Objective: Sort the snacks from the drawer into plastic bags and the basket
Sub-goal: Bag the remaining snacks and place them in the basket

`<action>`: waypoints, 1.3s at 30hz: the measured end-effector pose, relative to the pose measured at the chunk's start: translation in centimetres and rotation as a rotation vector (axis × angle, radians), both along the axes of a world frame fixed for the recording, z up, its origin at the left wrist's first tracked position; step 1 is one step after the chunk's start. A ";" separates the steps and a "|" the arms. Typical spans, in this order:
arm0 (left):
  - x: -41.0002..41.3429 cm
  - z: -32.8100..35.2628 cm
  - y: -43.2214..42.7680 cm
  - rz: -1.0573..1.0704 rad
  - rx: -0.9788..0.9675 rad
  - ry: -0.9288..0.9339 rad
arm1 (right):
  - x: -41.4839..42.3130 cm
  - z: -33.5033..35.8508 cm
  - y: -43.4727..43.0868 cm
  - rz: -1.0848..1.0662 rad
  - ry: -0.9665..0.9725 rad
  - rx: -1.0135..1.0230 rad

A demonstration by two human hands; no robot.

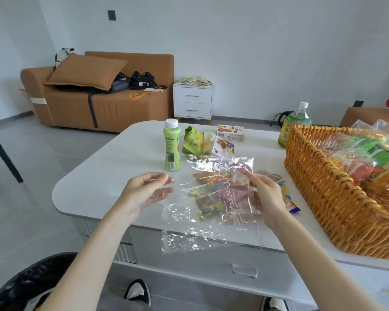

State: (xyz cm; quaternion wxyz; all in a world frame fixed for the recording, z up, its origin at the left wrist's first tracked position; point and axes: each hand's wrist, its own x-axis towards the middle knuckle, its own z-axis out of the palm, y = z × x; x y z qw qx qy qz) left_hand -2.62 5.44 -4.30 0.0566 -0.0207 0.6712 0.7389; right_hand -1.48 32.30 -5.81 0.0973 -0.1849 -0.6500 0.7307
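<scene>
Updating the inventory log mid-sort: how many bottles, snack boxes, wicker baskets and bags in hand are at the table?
Bottles: 2, the small green bottle and the large green bottle
Snack boxes: 2, the rear box and the tilted box
Wicker basket: 1
Clear plastic bag, pinched by the left hand and the right hand: 1
Total: 6

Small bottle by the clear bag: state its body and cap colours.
Small bottle: light green, white cap; head view.

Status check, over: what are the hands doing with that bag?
Left hand and right hand pinch the clear plastic bag, snack packets inside. Wicker basket at right holds bagged snacks. Green bottle behind, not in the way.
</scene>
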 end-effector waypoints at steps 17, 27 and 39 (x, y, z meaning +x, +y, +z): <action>2.1 2.4 0.0 0.184 0.380 0.222 | 1.6 1.3 -10.6 0.621 0.365 0.475; 2.1 1.6 1.4 0.137 0.163 0.353 | 0.8 0.6 -10.0 0.179 0.358 0.765; 3.0 -1.4 2.6 0.051 -0.718 1.096 | -0.3 2.7 -5.4 -0.162 0.391 0.512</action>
